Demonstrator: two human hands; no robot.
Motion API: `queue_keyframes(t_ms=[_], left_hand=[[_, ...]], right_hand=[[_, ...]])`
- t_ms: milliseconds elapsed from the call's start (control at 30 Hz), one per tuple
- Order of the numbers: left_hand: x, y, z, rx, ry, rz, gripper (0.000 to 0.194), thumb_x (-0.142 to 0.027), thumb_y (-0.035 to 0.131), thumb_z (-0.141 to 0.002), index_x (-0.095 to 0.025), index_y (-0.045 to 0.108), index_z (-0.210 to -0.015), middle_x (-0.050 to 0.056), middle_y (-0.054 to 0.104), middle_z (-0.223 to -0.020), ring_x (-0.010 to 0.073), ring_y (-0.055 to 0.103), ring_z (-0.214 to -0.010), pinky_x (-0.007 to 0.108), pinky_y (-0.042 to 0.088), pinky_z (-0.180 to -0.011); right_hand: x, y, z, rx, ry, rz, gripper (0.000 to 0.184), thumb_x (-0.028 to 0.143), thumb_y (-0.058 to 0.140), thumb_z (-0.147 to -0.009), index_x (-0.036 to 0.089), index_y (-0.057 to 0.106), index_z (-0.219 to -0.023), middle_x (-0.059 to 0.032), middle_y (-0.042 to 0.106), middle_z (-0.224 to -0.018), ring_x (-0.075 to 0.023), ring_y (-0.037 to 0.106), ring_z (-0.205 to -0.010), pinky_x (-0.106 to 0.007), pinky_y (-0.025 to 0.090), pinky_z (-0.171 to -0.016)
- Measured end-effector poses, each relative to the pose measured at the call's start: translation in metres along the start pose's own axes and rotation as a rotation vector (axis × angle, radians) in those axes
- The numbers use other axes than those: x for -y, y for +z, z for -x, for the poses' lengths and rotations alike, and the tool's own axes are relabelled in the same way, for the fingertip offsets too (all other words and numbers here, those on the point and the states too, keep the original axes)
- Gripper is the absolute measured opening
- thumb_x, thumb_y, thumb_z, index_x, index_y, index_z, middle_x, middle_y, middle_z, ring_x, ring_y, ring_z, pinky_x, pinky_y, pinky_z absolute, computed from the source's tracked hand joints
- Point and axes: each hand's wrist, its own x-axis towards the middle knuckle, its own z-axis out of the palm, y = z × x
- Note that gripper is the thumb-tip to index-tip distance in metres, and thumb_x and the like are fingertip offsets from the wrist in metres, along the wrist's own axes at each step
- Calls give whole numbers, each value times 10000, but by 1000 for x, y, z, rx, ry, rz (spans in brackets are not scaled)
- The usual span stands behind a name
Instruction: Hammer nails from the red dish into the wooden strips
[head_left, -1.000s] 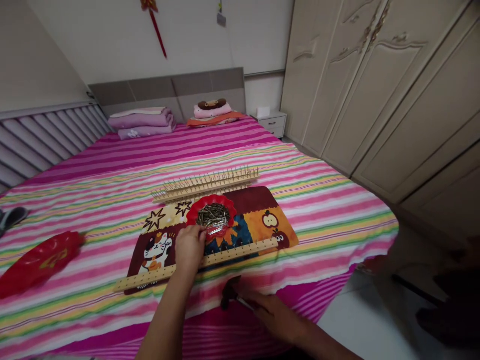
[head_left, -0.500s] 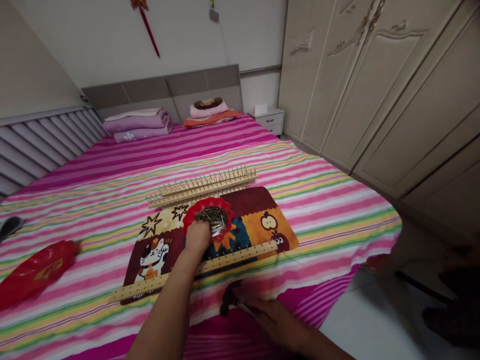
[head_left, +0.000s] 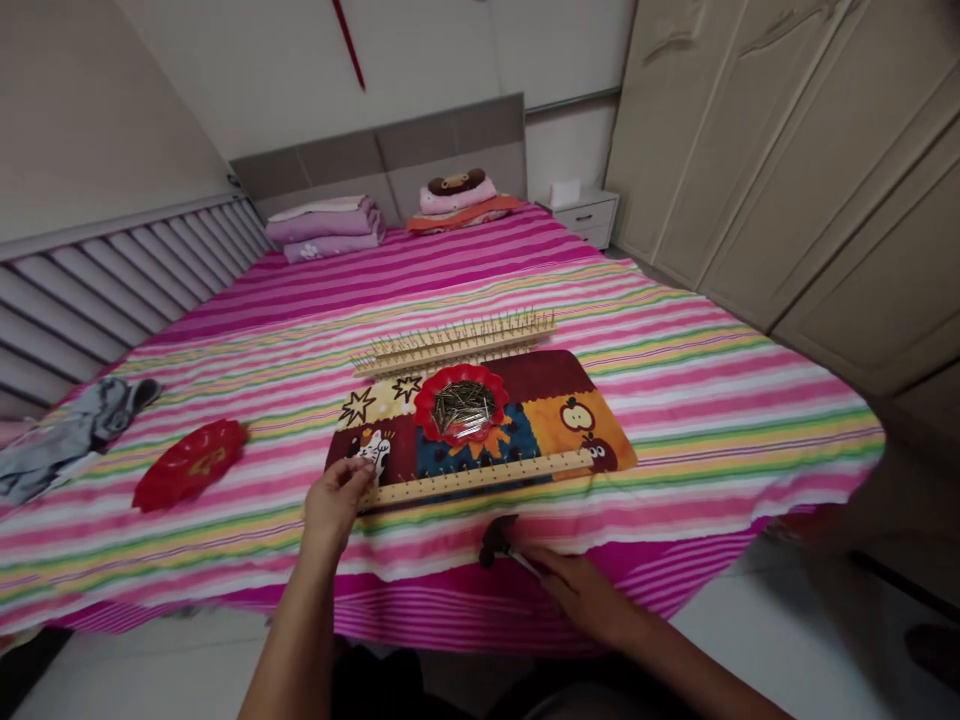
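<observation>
My left hand (head_left: pixel 334 505) is at the left end of a perforated wooden strip (head_left: pixel 480 480), thumb and fingers pinched together. Whatever is between those fingertips is too small to make out. Small nails stand along the strip's far edge. In my right hand (head_left: pixel 589 595) is a hammer (head_left: pixel 496 540), its dark head resting low over the bed's near edge. Beyond the strip, a red scalloped bowl (head_left: pixel 425 412) holds many loose metal nails (head_left: pixel 463 405). Bowl and strip both lie on a patterned mat (head_left: pixel 536 382) with cat and apple pictures.
Behind the mat lie wooden strips (head_left: pixel 457 345) bristling with upright nails. To the left are a red tray (head_left: pixel 187 465) and grey clothing (head_left: pixel 90 425). Folded bedding (head_left: pixel 330 230) sits by the headboard. A striped sheet (head_left: pixel 720 400) covers the bed; wardrobes (head_left: pixel 750 200) stand on the right.
My left hand has left the nail bowl and moved left and nearer, to the strip's left end. My right hand still holds the hammer. The view has shifted left.
</observation>
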Motion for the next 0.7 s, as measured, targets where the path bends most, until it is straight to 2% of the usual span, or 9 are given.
queue_keyframes(t_ms=[133,233,433,700], left_hand=[[31,2,4,-28,-16,62,375,-448,718,-476,-161,685,-714,16,683,-669,146,595,-622,269,478,-610],[41,9,3,-10,34,15,367,-480,686,-524,-166,690,-714,19,689,-677,150,600,-640,268,469,-623],[42,18,7,-19,75,-74,270,-424,616,-604,-199,696,-728,14,719,-739,174,629,-727,289,467,-709],[40,16,13,-30,91,-89,232,-409,609,-611,-206,676,-700,0,705,-705,178,625,-709,291,463,-727]], right_hand=[[-2,5,-1,-1,10,33,426,201,390,-891,197,586,-1269,-81,692,-1197,-232,643,-1081,-355,481,-945],[-2,7,-1,-4,24,65,432,203,386,-884,181,587,-1266,-89,716,-1144,-235,670,-1016,-356,496,-914],[-1,10,0,-12,30,111,451,179,361,-865,154,585,-1256,-82,739,-1029,-218,688,-863,-330,521,-795],[4,10,-1,-9,26,115,443,170,361,-861,157,599,-1235,-79,733,-1013,-210,675,-867,-317,505,-796]])
